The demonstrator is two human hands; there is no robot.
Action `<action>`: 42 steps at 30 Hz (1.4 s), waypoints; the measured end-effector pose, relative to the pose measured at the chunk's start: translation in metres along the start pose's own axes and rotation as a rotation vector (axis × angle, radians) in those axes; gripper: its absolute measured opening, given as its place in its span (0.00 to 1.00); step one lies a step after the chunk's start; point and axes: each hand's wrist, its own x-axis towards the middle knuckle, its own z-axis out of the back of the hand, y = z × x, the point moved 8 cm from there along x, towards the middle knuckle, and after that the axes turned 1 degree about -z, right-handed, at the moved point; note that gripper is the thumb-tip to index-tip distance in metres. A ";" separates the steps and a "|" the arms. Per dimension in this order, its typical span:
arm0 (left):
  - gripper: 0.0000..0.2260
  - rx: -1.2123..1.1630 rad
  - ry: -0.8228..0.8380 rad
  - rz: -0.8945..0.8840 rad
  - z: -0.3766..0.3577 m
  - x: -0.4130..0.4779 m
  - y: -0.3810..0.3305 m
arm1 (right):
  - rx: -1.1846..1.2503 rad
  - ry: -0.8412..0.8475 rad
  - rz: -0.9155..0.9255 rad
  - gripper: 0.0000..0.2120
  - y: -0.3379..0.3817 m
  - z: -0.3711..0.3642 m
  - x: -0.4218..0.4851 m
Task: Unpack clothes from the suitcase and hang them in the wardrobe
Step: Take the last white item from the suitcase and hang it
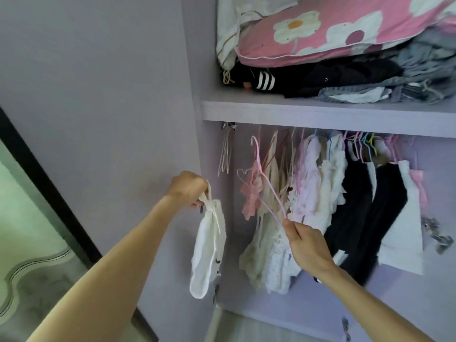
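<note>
The left hand (188, 191) grips the white garment (209, 250) by its gathered straps, so that it hangs free at the wardrobe (212, 149) opening. The right hand (306, 245) pinches one end of a bare pink hanger (265, 188) in front of the hung clothes (313, 188). The step in hand is judged to be dressing the hanger; the next move calls for feeding its arms through the straps.

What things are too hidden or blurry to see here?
The suitcase: outside the head view's frame.
The hanger hooks: tops hidden behind the shelf edge, head view.
The white garment: bunched under the left hand, head view, kind unclear.
The shiny things near the right edge: blurred, head view.
</note>
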 end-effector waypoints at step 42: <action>0.08 -0.580 0.590 -0.040 -0.061 -0.090 -0.038 | -0.645 -0.232 0.198 0.18 -0.058 0.000 -0.148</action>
